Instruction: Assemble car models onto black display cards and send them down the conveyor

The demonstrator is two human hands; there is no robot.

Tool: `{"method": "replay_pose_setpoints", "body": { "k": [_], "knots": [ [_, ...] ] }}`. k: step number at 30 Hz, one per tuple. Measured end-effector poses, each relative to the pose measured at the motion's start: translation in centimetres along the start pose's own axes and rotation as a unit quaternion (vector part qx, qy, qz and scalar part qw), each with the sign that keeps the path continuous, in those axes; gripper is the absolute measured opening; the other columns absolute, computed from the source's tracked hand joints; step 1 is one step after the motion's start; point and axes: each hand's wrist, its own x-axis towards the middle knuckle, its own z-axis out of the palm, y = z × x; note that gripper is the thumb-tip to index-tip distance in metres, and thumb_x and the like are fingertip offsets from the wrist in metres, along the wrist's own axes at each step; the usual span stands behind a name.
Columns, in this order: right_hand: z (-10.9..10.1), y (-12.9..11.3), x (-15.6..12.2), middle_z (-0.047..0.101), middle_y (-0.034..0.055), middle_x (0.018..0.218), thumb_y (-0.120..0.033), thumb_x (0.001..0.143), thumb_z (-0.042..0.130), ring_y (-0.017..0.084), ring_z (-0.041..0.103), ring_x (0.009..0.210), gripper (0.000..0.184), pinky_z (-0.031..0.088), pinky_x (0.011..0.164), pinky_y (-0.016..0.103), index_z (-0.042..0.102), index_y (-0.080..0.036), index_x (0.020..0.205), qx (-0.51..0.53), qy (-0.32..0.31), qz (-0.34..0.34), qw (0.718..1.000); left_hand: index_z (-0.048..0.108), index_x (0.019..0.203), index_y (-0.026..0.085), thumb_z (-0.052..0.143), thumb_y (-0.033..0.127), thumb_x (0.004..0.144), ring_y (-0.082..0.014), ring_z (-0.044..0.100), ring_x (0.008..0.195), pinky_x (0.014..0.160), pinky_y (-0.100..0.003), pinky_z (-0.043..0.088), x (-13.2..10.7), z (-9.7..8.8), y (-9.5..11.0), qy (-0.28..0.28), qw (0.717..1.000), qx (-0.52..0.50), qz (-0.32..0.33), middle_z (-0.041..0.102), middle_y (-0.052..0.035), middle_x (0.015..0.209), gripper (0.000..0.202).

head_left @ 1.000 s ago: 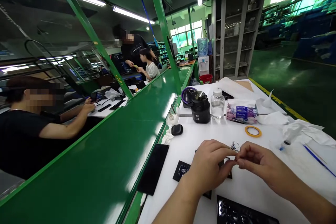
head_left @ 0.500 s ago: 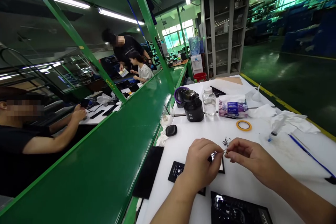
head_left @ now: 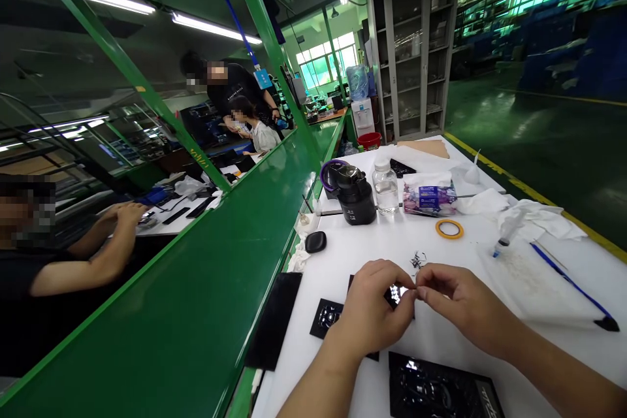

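Note:
Over the white table, my left hand (head_left: 378, 305) and my right hand (head_left: 458, 297) meet at the fingertips. Both are closed in a pinch; whatever is between them is too small to make out. Beneath my left hand lies a glossy black piece (head_left: 394, 294), mostly covered. A black square with a raised shiny car shape (head_left: 329, 317) rests left of that hand. Nearer to me is a larger black panel with a moulded car shape (head_left: 441, 388). Just beyond my fingertips sits a little heap of thin black scraps (head_left: 418, 262).
A black flask (head_left: 356, 199), a clear bottle (head_left: 386, 188) and a tissue pack (head_left: 428, 197) stand farther back. Orange tape (head_left: 449, 229), a syringe (head_left: 507, 235) and a blue-handled brush (head_left: 571, 281) lie rightward. A green partition (head_left: 196, 287) separates co-workers on the left.
My fingertips have drawn closer together, hiding the thin bit seen between them before. The view has shifted slightly. At left, a co-worker's hands have moved leftward.

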Motion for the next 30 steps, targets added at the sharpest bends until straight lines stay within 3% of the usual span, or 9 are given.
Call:
{"method": "replay_pose_setpoints", "body": {
  "k": [7,14,22,30],
  "knots": [
    [0.2,-0.1,-0.1,0.056,-0.0006,0.076,-0.034,0.092,0.055,0.019,0.052,0.076,0.019,0.042,0.069,0.029,0.058,-0.022,0.078,-0.024,-0.002,-0.006,1.0,0.058,0.082,0.019,0.056,0.016,0.081,-0.0132,0.057,0.072,0.069,-0.026,0.045,0.2,-0.5,0.8,-0.076,0.989,-0.039,-0.118,0.064,0.0003,0.079,0.004],
    [0.3,-0.4,-0.4,0.058,-0.0007,0.075,-0.033,0.089,0.055,0.019,0.052,0.075,0.018,0.041,0.069,0.029,0.062,-0.022,0.077,-0.045,0.004,-0.011,0.999,0.058,0.081,0.019,0.057,0.019,0.083,-0.0128,0.054,0.071,0.068,-0.026,0.042,0.4,-0.6,1.0,-0.102,0.981,-0.048,-0.156,0.062,0.0011,0.076,0.002],
    [0.2,-0.3,-0.2,0.059,-0.0006,0.074,-0.029,0.087,0.053,0.019,0.052,0.073,0.016,0.041,0.068,0.029,0.061,-0.022,0.075,-0.092,0.029,-0.036,0.995,0.053,0.088,0.019,0.044,0.025,0.094,-0.0134,0.05,0.074,0.064,-0.025,0.04,0.3,-0.6,1.3,-0.143,0.976,-0.028,-0.162,0.059,0.0004,0.081,0.012],
    [0.3,-0.8,-0.3,0.056,-0.0014,0.071,-0.029,0.086,0.054,0.017,0.05,0.071,0.016,0.039,0.065,0.029,0.057,-0.021,0.072,-0.085,0.023,-0.006,0.996,0.046,0.087,0.021,0.04,0.025,0.097,-0.0132,0.048,0.073,0.064,-0.025,0.039,0.4,-0.7,1.4,-0.179,0.968,-0.026,-0.174,0.055,0.0013,0.08,0.013]
  ]
}}
